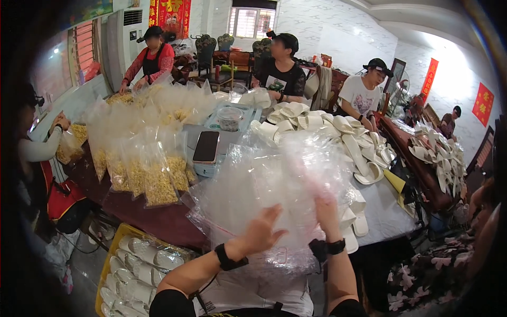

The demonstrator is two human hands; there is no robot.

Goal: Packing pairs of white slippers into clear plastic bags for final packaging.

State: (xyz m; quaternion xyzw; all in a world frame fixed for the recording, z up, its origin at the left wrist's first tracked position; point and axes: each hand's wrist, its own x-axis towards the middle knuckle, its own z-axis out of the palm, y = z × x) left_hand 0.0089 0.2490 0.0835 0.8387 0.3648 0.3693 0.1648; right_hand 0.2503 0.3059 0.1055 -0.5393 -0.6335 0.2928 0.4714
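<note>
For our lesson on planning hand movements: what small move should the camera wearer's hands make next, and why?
The left hand should probably close its fingers lightly on the nearest clear plastic: they are spread in front of it, while the right hand is up against the pinkish part, its grip blurred. A second hold might steady the loose, crumpled sheets.

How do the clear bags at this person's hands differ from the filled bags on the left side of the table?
The clear bags look flat and empty, while the filled bags hold small yellow pieces. The clear bags lie in a loose, overlapping pile; the filled bags stand crowded together, tops up. Both kinds are see-through.
</note>
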